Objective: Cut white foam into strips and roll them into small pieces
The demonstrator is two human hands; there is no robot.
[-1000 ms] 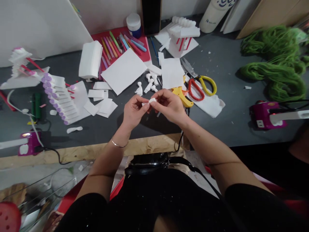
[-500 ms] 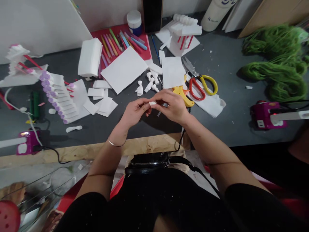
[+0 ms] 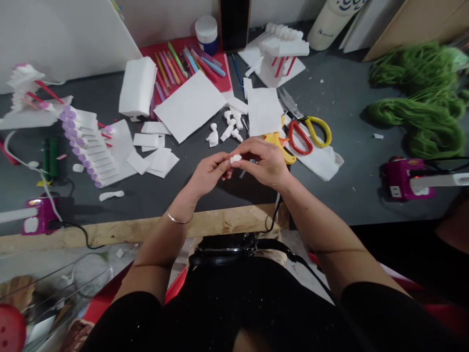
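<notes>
Between my fingertips, over the front part of the dark table, is a small white piece [image 3: 235, 159] that looks like folded or rolled paper. My left hand [image 3: 209, 172] pinches its left end. My right hand [image 3: 264, 164] closes on it from the right, thumb below and fingers above. Just behind my hands lie several white twisted pieces [image 3: 212, 135] of similar material. A yellow glue gun [image 3: 282, 146] rests beside my right hand, partly covered by a white sheet [image 3: 264, 111]. Scissors [image 3: 300, 122] with one red and one yellow handle lie to its right.
White stepped models with red supports stand at the back [image 3: 282, 46] and at the left [image 3: 90, 142]. Colored pens [image 3: 179, 68] lie on a red sheet. Green yarn [image 3: 421, 98] and a purple power socket [image 3: 406, 178] are at the right. A person's arm shows at the far right edge.
Both hands have shifted slightly to the right, still together. The white piece has been turned between the fingertips, and its visible shape differs. The things on the table stay put.
</notes>
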